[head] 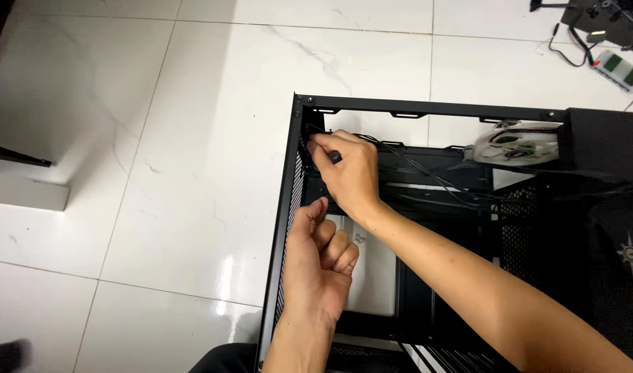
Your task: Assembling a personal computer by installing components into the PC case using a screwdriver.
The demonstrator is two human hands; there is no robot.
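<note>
Black computer case lies open on the white tiled floor, side panel off, frame rim facing up.

Right hand reaches in from the right, up at the top-left inner corner of the case. Fingers pinched closed on a small black connector at the end of thin black cables. Cables run from there rightwards across the case interior.

Left hand sits just below the right one, near the left wall of the case. Fingers curled into a loose fist, thumb up; can't tell if anything is inside the fist.

White fan sits in the top-right area of the case, next to a black block. Perforated mesh panel visible at right interior.

Off the case: white and green power strip with black cord on the floor, top right. Dark shoe at bottom left.
</note>
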